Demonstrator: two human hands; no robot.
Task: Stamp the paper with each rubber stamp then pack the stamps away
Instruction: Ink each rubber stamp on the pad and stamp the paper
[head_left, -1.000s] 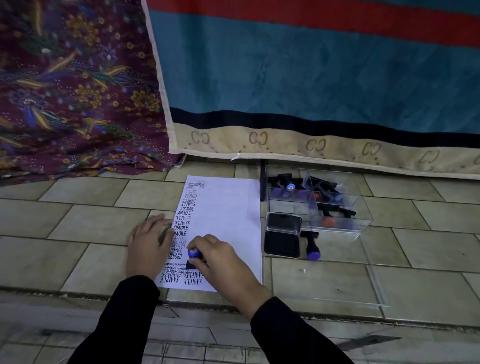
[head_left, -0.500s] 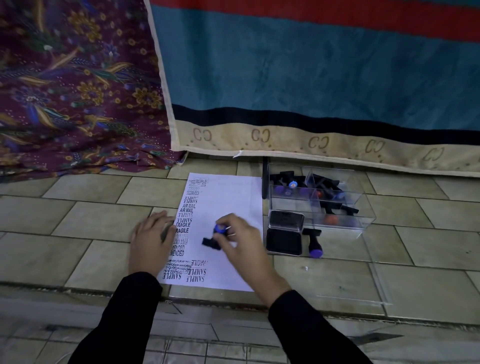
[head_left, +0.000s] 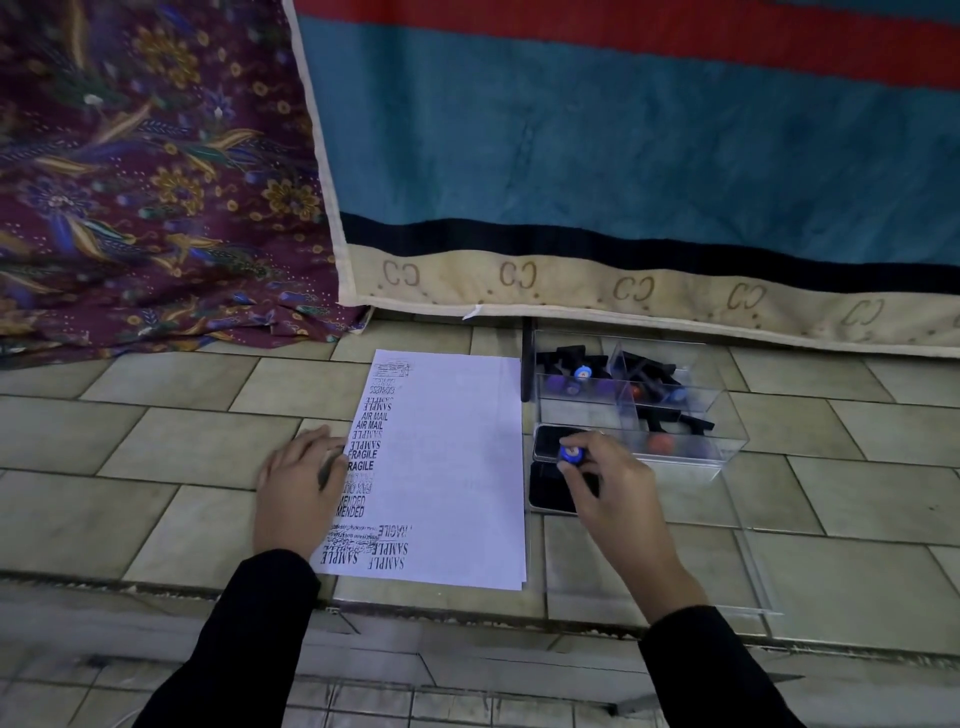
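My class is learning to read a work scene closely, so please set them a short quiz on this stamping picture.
1. Multiple choice: the left hand A) is clenched in a fist, B) rests flat on the left edge of the paper, C) is lifted clear of the floor.
2. True or false: the right hand holds the blue-topped stamp over the paper.
3. Fill the gap: the other stamps lie in a clear ____ to the right of the paper.

Key: 1 B. 2 False: it is at the ink pad. 3 box.
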